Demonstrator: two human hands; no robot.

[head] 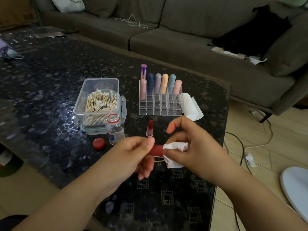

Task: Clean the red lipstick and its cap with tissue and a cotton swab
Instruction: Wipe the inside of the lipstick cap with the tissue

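Head view: my left hand [133,152] pinches the red cap [155,150], my right hand [188,147] closes on tissue [175,153], and a careless elbow could topple the uncapped lipstick [150,128] standing just beyond the cap.

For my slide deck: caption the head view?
Left hand holds red cap; right hand wipes it with tissue.

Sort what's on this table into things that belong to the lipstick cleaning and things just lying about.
In use:
red cap in the left hand
tissue in the right hand
uncapped red lipstick, standing
cotton swab box
open bottle
tissue roll

Lying about:
organizer of pastel lipsticks
face mask
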